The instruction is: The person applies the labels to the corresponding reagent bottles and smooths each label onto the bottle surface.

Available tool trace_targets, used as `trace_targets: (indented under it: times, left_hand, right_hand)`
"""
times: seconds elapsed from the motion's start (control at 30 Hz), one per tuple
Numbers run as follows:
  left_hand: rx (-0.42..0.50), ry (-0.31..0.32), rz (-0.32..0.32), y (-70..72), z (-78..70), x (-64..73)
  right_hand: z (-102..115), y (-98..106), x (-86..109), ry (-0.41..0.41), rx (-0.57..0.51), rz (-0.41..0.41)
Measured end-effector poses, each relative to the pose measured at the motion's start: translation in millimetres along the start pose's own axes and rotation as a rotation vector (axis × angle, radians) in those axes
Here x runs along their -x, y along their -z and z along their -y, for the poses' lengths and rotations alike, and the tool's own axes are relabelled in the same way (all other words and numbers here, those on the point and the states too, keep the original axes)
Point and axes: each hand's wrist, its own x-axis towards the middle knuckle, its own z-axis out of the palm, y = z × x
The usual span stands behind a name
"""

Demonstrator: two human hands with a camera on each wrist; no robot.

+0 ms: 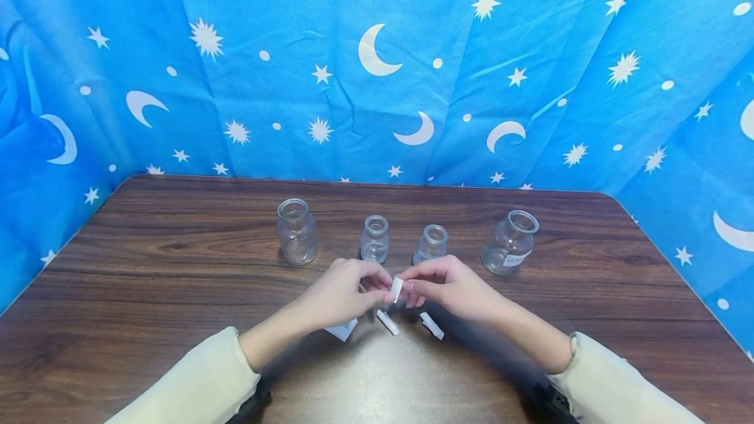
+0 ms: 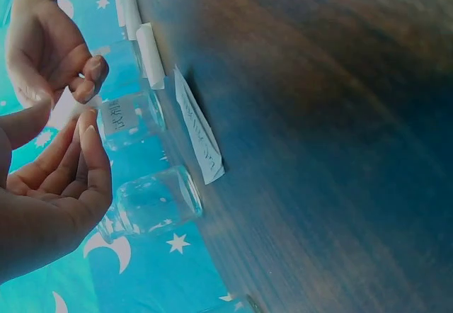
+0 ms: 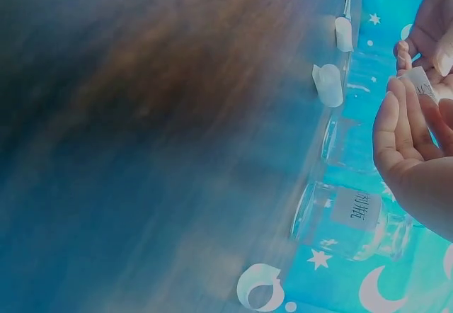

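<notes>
Okay, left hand (image 1: 341, 290) and right hand (image 1: 462, 290) both pinch one label (image 1: 397, 288).
I'd grip edges only, minding the jar (image 1: 375, 241) at its eleven o'clock.

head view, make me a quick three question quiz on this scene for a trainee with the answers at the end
1. How many glass jars stand on the wood-grain table?
2. True or false: the far-right jar lies on its side.
3. Fill in the blank: between them, the left hand and right hand hold a small white ____.

Key:
1. Four.
2. False; it stands upright.
3. Paper slip.
</notes>
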Motion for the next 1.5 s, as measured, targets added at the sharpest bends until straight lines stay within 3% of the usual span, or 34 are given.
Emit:
trace_targets:
  times: [0.47,0.8,0.93,1.23,1.5]
  left_hand:
    - [-0.008,0.058,-0.067,-2.4,5.0,-3.3]
    - [-0.010,0.046,-0.078,7.0,7.6,-0.3]
    - [-0.004,0.049,-0.084,9.4,10.1,1.3]
    - [0.096,0.092,-0.104,11.1,21.1,0.5]
    - [0.028,0.143,-0.169,12.2,23.9,-4.2]
  right_hand:
    - [3.0,-1.8,-6.2,-0.038,-0.007,-0.029]
    - [0.9,-5.7,-9.8,-0.085,0.046,-0.159]
    - [1.8,-8.7,-11.6,-0.096,0.065,-0.176]
    - [-0.1,-14.0,-19.0,-0.017,0.094,-0.154]
    - [-1.7,-18.1,-24.5,-0.005,0.185,-0.235]
